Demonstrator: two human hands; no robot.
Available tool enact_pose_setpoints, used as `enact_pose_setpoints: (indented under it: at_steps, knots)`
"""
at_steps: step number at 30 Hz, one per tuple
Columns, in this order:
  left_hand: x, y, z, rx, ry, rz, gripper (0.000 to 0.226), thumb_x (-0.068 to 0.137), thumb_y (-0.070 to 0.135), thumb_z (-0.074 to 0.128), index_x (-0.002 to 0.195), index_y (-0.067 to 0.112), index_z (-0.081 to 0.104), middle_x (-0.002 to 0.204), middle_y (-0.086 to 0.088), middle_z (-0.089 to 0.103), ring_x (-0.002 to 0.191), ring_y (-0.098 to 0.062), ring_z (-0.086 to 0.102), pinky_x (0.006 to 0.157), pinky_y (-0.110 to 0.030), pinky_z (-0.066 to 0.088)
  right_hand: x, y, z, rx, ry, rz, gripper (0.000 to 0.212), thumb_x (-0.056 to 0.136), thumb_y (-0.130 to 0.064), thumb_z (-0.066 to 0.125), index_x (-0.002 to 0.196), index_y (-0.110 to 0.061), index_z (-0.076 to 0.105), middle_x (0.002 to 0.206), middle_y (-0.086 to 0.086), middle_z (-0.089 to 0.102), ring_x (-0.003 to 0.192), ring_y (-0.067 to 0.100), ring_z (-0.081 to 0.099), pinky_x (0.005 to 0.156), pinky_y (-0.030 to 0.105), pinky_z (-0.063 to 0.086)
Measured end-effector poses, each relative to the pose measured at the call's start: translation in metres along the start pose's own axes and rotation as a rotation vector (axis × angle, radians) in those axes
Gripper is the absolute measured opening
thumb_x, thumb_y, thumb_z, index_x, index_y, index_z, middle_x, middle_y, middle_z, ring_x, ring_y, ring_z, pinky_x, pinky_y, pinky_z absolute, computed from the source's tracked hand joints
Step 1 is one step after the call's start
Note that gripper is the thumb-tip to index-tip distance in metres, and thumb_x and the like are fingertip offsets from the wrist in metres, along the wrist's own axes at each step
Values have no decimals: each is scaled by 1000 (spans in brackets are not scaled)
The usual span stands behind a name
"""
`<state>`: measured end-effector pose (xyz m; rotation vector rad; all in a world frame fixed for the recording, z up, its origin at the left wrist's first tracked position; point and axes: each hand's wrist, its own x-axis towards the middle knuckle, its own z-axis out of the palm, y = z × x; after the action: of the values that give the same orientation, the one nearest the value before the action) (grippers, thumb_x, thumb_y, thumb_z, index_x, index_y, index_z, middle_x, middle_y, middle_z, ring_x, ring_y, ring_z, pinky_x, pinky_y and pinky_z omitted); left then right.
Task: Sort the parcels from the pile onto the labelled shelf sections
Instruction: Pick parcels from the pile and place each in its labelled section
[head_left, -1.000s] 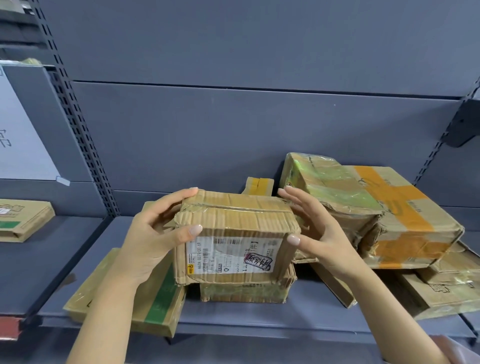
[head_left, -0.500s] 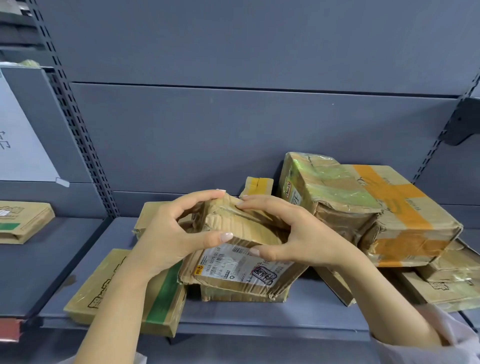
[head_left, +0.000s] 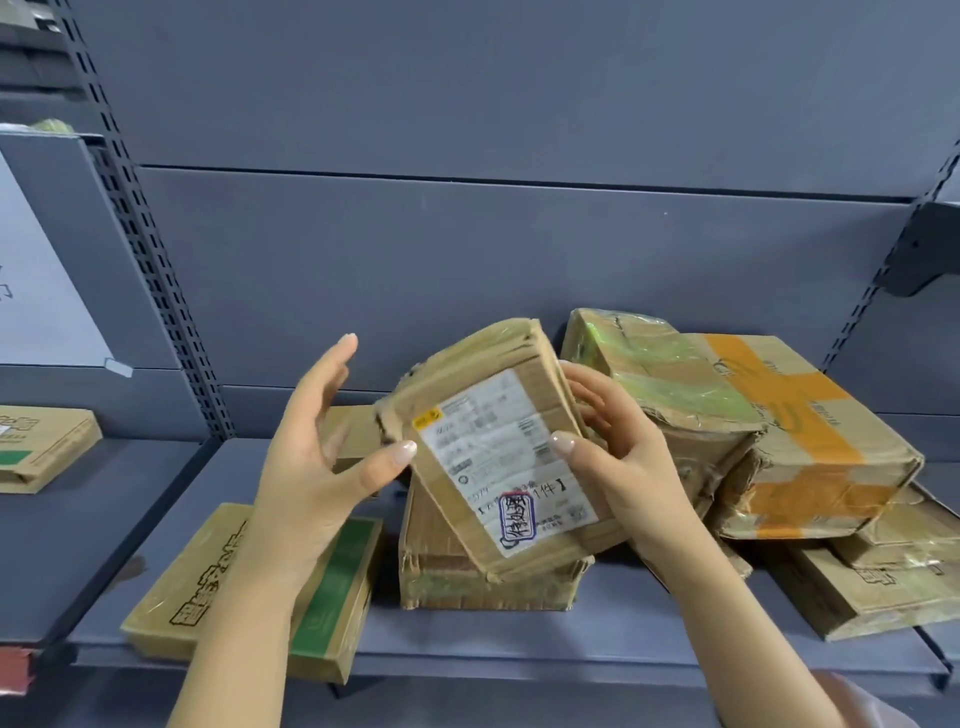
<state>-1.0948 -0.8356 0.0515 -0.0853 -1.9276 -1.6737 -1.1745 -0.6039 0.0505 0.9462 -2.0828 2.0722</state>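
Parcel: crumpled brown cardboard parcel with white label (head_left: 498, 452), held tilted at centre of frame, above flat brown box (head_left: 467, 577) on grey metal shelf (head_left: 623, 639).
Right hand (head_left: 623, 467): gripped parcel's right edge, fingers curled behind, thumb on label.
Left hand (head_left: 311, 457): spread open, fingers straight, only thumb tip touched parcel's left edge.
Pile: taped brown boxes (head_left: 810, 431), lay right of centre.

Print on the parcel (head_left: 498, 467) too blurred to read; right hand (head_left: 631, 467) partly hidden behind it; white sheet (head_left: 36, 291) clipped by the left edge.
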Motion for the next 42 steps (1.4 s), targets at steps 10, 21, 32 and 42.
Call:
enact_pose_setpoints:
  at_steps: [10,21,32,42]
  knots:
    - [-12,-11,32,-305,-100,-148,90,50,36,88,131,41,49,138,12,56,131,-14,50,107,-52,41,-10,-1,31,439,288,235,51,57,-42,75,108,-38,70,116,-1,73,105,18,70,79,30,58]
    - [-18,-14,37,-408,56,-229,74,55,29,80,126,26,59,124,1,67,118,-19,62,99,-47,50,-23,2,29,470,247,281,49,76,-29,67,124,-32,60,125,2,69,113,19,67,77,27,58]
    - [-22,-14,43,-484,189,-299,61,65,11,81,123,19,61,116,-2,71,109,-19,67,77,-28,59,-69,22,37,392,264,273,67,65,-47,76,129,-37,60,133,-14,63,113,2,60,71,10,49]
    - [-28,-5,55,-470,138,-280,71,52,36,84,119,22,63,115,2,72,110,-15,66,76,-21,56,-72,18,46,524,426,256,61,46,-53,94,104,-43,75,115,-7,73,100,7,69,71,19,55]
